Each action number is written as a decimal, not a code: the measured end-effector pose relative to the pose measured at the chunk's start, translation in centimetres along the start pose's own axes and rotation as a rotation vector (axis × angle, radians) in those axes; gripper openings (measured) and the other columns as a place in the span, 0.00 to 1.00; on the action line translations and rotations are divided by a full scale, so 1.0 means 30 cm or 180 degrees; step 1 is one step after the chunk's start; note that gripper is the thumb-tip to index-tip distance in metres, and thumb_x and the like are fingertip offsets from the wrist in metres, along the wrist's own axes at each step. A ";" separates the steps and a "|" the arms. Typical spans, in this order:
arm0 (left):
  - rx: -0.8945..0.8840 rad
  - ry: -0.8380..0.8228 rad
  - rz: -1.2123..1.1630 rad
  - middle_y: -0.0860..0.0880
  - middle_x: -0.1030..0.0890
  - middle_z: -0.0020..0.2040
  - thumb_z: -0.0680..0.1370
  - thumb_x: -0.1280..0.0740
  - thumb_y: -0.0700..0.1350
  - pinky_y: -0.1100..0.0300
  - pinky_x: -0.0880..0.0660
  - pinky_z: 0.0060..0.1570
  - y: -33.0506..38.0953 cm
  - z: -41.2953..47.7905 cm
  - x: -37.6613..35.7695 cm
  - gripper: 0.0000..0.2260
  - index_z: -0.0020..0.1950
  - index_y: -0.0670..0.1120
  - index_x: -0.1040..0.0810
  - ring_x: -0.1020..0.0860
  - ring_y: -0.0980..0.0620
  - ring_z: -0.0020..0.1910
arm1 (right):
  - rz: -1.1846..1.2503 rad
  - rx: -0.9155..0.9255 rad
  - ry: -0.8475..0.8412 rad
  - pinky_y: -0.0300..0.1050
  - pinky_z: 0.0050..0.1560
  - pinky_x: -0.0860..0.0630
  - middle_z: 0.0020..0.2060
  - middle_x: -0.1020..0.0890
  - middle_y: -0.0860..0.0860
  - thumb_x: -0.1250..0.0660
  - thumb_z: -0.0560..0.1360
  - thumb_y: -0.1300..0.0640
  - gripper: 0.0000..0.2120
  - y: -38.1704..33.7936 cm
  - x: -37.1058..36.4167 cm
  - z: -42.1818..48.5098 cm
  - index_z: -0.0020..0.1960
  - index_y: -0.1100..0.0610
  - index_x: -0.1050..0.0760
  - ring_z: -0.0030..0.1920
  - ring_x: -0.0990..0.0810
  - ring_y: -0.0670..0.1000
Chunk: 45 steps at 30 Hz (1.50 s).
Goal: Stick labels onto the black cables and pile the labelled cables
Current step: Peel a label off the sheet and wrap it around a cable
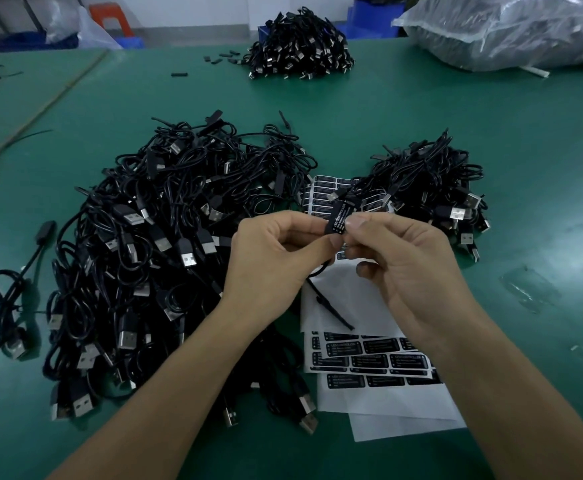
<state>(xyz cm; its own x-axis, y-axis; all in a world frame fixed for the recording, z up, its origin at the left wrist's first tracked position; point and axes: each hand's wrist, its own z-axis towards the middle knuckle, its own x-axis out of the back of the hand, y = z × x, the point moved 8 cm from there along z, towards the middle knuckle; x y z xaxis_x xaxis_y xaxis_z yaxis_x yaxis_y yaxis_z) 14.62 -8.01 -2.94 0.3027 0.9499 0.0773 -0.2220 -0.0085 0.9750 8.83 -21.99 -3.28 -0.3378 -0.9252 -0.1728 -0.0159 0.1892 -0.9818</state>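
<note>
Both hands meet at the middle of the view, over the green table [491, 133]. Left hand [276, 252] pinches one black cable [330, 308] by its small flat block, between thumb and forefinger. Right hand [404, 268] pinches the same block from the other side, thumb and forefinger on the label [339, 216] that lies along it, white print showing. The cable's tail hangs below the hands toward 6 o'clock, over a white sheet.

Three piles of black cables lie on the table. The big pile [151, 258] spreads from 9 to 7 o'clock of the hands, partly under the left forearm. The smaller pile [432, 188] sits at 1 o'clock. The third pile [300, 46] is well apart at 12 o'clock, near the far edge. One lone cable [6, 292] lies just beside the big pile, at its 9 o'clock.

Label sheets [369, 356] overlap beneath the hands, from 12 down to 5 o'clock; at least three show, but I cannot tell the exact count. One clear plastic bag [512, 32] lies at 2 o'clock. A few loose black pieces [214, 59] lie at 9 o'clock of the third pile.
</note>
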 end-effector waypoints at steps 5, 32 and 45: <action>-0.0061 -0.0191 -0.0028 0.49 0.13 0.39 0.71 0.22 0.36 0.61 0.18 0.42 0.010 -0.004 -0.014 0.09 0.45 0.49 0.14 0.14 0.50 0.38 | -0.0034 0.0026 0.0101 0.37 0.35 0.28 0.35 0.17 0.47 0.27 0.75 0.58 0.07 -0.002 0.007 0.002 0.39 0.51 0.14 0.36 0.22 0.43; -0.0292 -0.0180 0.0230 0.47 0.15 0.39 0.80 0.32 0.41 0.48 0.19 0.43 0.015 -0.009 -0.023 0.06 0.47 0.45 0.15 0.17 0.44 0.39 | -0.0593 0.1024 0.0189 0.28 0.34 0.27 0.32 0.16 0.43 0.27 0.75 0.63 0.09 -0.060 0.005 -0.012 0.42 0.49 0.15 0.32 0.21 0.38; -0.0378 -0.0185 0.0183 0.53 0.16 0.36 0.81 0.33 0.40 0.66 0.23 0.40 0.015 -0.006 -0.024 0.07 0.46 0.45 0.16 0.19 0.59 0.34 | -0.1027 0.1529 0.0596 0.31 0.34 0.28 0.32 0.17 0.43 0.26 0.74 0.58 0.06 -0.100 0.036 -0.028 0.41 0.48 0.16 0.31 0.23 0.40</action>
<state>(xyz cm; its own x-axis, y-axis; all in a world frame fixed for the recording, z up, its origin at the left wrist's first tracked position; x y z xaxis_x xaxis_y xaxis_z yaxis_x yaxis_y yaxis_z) 14.13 -8.65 -2.61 0.3388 0.9293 0.1474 -0.3475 -0.0220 0.9374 7.72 -23.28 -0.45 -0.5471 -0.8294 0.1133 0.2666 -0.3010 -0.9156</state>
